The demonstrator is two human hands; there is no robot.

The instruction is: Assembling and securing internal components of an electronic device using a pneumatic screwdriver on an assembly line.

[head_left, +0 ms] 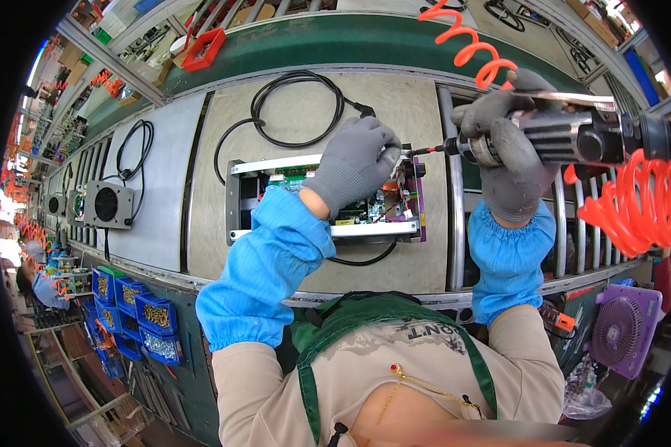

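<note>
My right hand (516,175), in a grey glove, is wrapped around a black and silver power screwdriver (585,138) held level. Its bit points left and reaches the right end of an open metal chassis (276,168) with circuit boards inside. At that same end, my gloved left hand (354,160) lies over the chassis, fingertips pinched together close to the bit tip. Whatever those fingertips hold is too small or hidden to name. A purple panel (423,212) forms the chassis's right end. Some of the boards are covered by my left hand and sleeve.
A black power cable (257,123) lies coiled behind the chassis. On the left is another unit with a round fan (106,203). Orange coiled hoses (626,212) hang at the right. Blue bins (156,314) of screws sit lower left; a purple fan (625,328) stands lower right.
</note>
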